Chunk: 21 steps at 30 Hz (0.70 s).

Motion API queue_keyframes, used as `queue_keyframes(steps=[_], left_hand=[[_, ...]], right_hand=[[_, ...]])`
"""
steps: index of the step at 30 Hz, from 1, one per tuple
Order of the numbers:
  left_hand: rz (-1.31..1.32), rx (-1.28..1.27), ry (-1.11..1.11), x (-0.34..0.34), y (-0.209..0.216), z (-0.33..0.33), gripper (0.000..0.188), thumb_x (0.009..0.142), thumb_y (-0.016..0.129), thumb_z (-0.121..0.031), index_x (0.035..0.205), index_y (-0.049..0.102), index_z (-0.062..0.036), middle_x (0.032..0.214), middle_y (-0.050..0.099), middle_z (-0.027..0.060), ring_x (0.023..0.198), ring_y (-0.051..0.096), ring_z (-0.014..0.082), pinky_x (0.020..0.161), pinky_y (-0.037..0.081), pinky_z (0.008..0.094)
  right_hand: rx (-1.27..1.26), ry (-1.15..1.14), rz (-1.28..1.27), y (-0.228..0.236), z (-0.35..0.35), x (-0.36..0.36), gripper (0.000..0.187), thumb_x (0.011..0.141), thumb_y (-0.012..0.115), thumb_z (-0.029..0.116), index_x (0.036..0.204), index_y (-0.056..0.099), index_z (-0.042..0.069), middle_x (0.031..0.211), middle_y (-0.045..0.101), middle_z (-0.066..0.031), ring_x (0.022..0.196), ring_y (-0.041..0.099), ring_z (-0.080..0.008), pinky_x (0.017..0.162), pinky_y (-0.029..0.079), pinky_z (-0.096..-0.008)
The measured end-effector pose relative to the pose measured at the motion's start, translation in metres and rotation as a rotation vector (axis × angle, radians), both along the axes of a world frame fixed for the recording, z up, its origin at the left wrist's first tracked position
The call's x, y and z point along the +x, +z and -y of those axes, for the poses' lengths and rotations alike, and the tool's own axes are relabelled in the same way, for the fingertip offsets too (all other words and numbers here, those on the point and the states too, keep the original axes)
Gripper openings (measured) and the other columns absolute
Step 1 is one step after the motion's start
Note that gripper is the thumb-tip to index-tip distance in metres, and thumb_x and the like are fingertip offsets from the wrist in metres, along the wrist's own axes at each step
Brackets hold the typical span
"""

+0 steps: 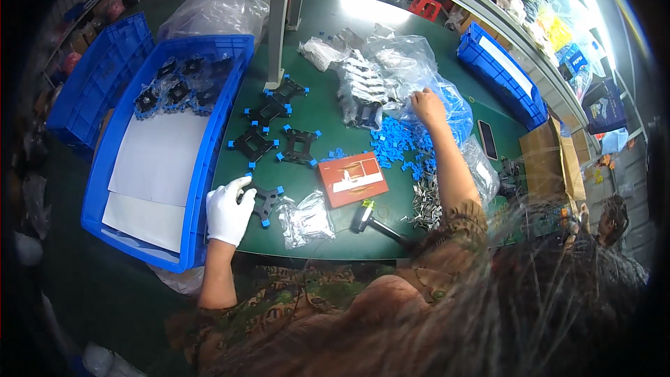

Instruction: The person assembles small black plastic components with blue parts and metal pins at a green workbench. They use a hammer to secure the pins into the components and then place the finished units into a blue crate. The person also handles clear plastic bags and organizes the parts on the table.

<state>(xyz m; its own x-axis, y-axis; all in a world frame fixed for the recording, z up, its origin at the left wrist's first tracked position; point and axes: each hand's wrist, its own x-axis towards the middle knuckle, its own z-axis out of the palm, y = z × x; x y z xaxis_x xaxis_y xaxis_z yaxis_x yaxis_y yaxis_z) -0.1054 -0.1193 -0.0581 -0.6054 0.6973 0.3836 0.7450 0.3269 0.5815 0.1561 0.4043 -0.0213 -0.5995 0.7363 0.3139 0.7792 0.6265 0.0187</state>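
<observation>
My left hand (229, 213), in a white glove, curls its thumb and fingers at the left corner of a black X-shaped bracket (264, 202) with blue end caps. My bare right hand (428, 107) reaches over the clear plastic bags beyond the pile of blue caps (391, 141). Its fingers are drawn together; what they hold, if anything, is too small to make out. Several capped black brackets (300, 145) lie ahead of the left hand. Between my arms are a reddish-brown box (352, 179), a hammer (364, 217) and a bag of small parts (307, 219).
A long blue crate (197, 188) with bagged black parts and white sheets stands at left. Metal pins (426, 204) lie beside my right forearm. Farther right are a phone (487, 139), a blue bin (502, 73) and a cardboard box (549, 160). A metal post (277, 35) rises behind the brackets.
</observation>
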Motion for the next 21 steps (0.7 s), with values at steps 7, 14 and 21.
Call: queue_keyframes(steps=[7,14,21], left_hand=[[-0.183,0.102,-0.064,0.000,0.010,0.000,0.027,0.082,0.082,-0.025,0.105,0.077,-0.0120,0.096,0.074,0.0106,0.090,0.068,0.0316,0.085,0.051,0.0467],[0.370,0.567,-0.360,0.015,0.060,0.017,0.125,0.069,0.088,-0.065,0.160,0.032,0.0011,0.164,0.038,0.0236,0.153,0.037,0.0361,0.120,0.035,0.0485],[0.939,0.581,-0.246,0.022,0.046,0.027,0.026,0.095,0.075,-0.002,0.119,0.068,-0.0003,0.111,0.073,0.0049,0.101,0.067,0.0103,0.089,0.055,0.0264]], right_hand=[[-0.474,0.315,-0.608,0.050,0.130,0.002,0.022,0.104,0.065,0.019,0.101,0.074,-0.001,0.095,0.071,-0.0048,0.091,0.064,-0.0141,0.082,0.050,-0.0292],[-1.343,0.806,-0.361,0.076,0.305,-0.086,0.025,0.104,0.066,0.017,0.119,0.072,-0.002,0.106,0.075,-0.0034,0.101,0.067,-0.0107,0.091,0.054,-0.0294],[-1.372,0.859,-0.579,0.060,0.362,-0.120,0.034,0.103,0.068,0.020,0.131,0.061,0.001,0.095,0.066,-0.0010,0.082,0.063,-0.0073,0.074,0.053,-0.0261]])
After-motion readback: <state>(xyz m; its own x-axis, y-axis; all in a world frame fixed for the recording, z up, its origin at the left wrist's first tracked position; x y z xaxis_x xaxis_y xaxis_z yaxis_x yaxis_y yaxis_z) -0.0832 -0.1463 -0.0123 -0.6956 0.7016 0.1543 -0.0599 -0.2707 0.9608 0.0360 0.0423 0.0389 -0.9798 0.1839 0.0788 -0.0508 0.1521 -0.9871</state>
